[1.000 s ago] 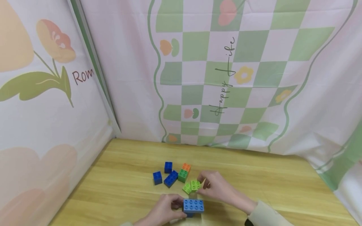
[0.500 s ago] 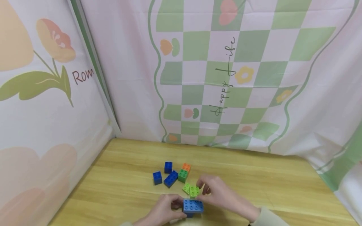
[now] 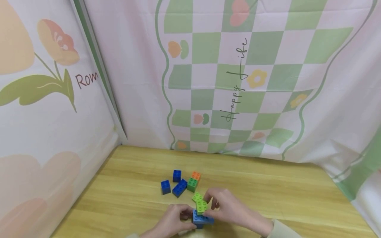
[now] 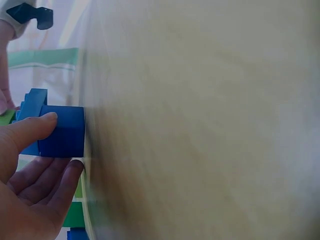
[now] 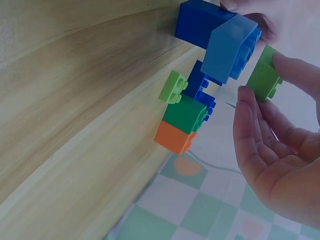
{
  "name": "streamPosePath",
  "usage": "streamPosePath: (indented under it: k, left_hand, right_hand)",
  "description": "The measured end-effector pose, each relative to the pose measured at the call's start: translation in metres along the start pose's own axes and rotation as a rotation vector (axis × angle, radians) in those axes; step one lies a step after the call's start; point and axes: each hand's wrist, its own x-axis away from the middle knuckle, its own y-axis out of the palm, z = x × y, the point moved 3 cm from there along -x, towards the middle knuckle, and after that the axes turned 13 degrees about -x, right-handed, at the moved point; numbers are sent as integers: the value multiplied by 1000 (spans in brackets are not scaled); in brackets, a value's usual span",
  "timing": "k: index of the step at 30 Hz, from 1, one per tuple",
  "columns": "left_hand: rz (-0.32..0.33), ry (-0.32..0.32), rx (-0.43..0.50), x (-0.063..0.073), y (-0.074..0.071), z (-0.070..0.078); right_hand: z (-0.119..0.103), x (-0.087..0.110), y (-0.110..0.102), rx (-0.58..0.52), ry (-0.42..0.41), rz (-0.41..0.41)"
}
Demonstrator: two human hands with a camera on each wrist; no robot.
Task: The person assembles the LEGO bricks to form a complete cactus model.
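My left hand (image 3: pixel 174 219) grips a two-brick stack by its left side: a light blue brick (image 5: pixel 227 47) sits on top of a dark blue brick (image 4: pixel 65 132). In the left wrist view the thumb lies against the stack's side. Between the thumb and fingers of my right hand (image 3: pixel 227 205) a lime green brick (image 3: pixel 201 206) is pinched, studs up. It hangs just above the light blue brick, and the right wrist view shows a small gap between the two. A second lime green brick (image 5: pixel 173 87) rests on the table beyond the stack.
Beyond the hands, a green brick (image 3: pixel 192 184) touches an orange brick (image 3: pixel 195 175). Left of them lie a long dark blue brick (image 3: pixel 180 188) and two small ones, a nearer dark blue brick (image 3: pixel 165 187) and a farther dark blue brick (image 3: pixel 177 176). A patterned curtain (image 3: pixel 143 99) borders the table (image 3: pixel 268 181).
My right hand has lifted the lime green brick from beside the other lime one and brought it toward me, over the light blue brick. The left hand keeps its hold in place.
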Motion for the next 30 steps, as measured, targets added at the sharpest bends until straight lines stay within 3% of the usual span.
streamPosePath:
  k: [30]
  left_hand:
    - [22,41,-7,2,-1,2]
  right_hand:
    - [-6,0,13,47,-31,-24]
